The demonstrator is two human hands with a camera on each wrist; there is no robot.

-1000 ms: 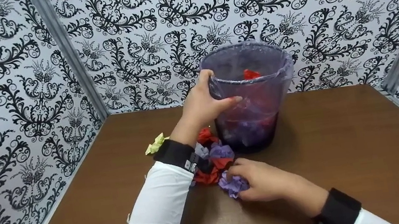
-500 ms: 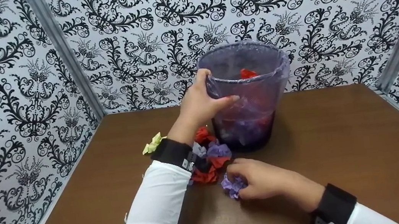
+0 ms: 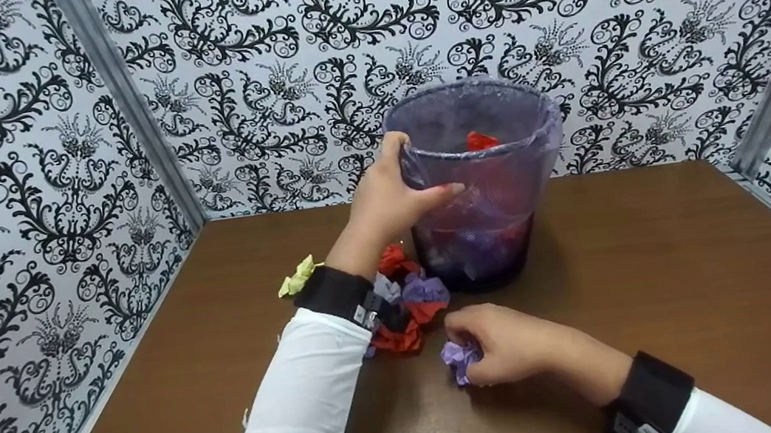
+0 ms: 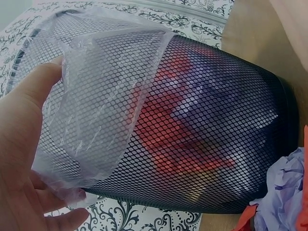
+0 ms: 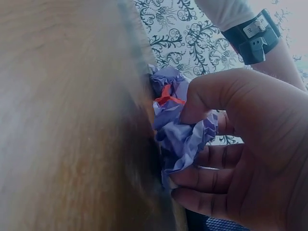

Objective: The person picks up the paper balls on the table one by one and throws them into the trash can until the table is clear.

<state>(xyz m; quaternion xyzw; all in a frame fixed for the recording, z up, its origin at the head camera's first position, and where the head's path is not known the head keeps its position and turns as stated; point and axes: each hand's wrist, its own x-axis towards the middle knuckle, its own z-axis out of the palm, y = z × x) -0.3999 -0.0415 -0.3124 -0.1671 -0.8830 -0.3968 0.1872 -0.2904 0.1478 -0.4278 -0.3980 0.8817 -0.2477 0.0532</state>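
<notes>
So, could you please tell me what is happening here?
A person's left hand grips a lined bin; some red paper shows inside. The right hand pinches a purple ball in front of the bin. More crumpled paper lies on the table beside the bin, with a yellow ball farther left.

Head view looks down, wrist views closer, left sharing the bin (image 3: 483, 196)

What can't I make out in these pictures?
Head view: part of the paper pile, hidden behind the left wristband.
Left wrist view: how many papers the bin contains; mesh and liner veil them.
Right wrist view: the whole shape of the purple ball, partly covered by the right hand.
</notes>
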